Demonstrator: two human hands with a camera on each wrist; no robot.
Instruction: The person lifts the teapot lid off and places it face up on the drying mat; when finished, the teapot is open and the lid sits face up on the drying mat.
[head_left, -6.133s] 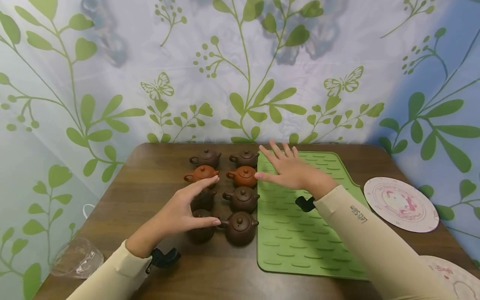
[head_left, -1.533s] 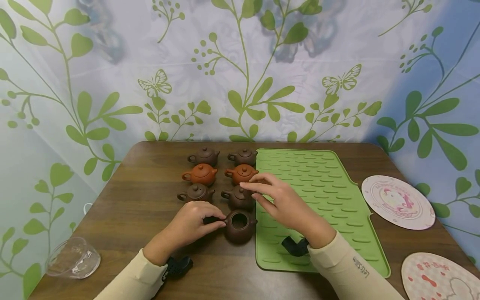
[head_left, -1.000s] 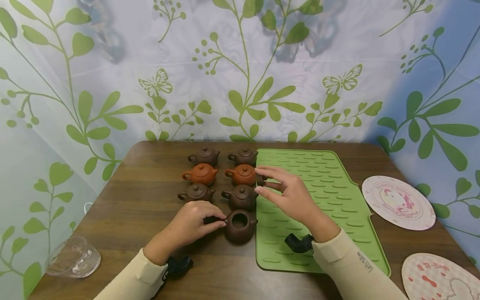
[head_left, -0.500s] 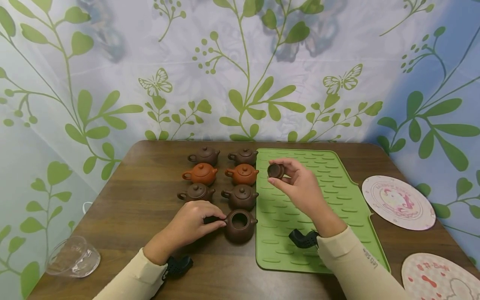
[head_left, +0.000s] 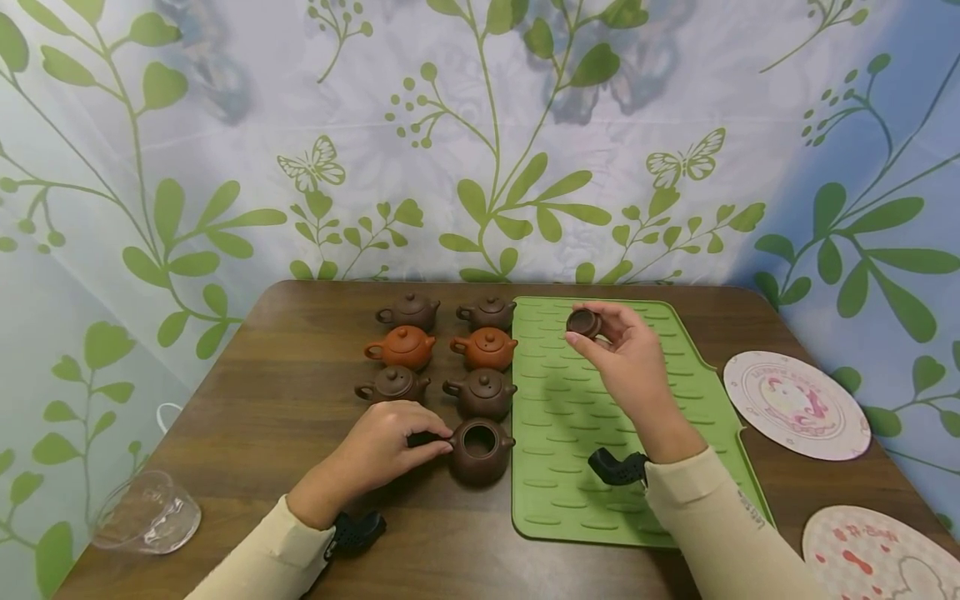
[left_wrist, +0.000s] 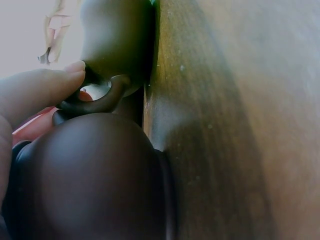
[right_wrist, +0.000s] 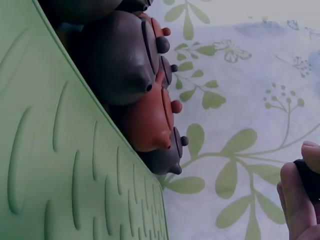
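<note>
In the head view my left hand (head_left: pixel 375 442) pinches the handle of a dark brown teapot (head_left: pixel 486 467) at the front right of the teapots. This pot stands lidless, its round mouth facing up. The left wrist view shows thumb and finger at its looped handle (left_wrist: pixel 102 102), with another dark teapot (left_wrist: pixel 90 175) close under the hand; the hand hides that pot in the head view. Over the far part of the green mat (head_left: pixel 558 450), my right hand (head_left: pixel 633 367) holds the small brown teapot lid (head_left: pixel 583 323), its hollow underside turned toward the head camera.
Behind the lidless pot stand two columns of small teapots, including two orange ones (head_left: pixel 405 347) and dark ones (head_left: pixel 483 394). A clear glass bowl (head_left: pixel 150 512) is at the left edge. Two round pink-white mats (head_left: pixel 797 406) lie right of the green mat. A patterned curtain (head_left: pixel 480 142) hangs behind.
Both hands hovered open at first. My left hand then took the teapot's handle and stayed there. The lid came off in my right hand, which carried it right over the green mat.
</note>
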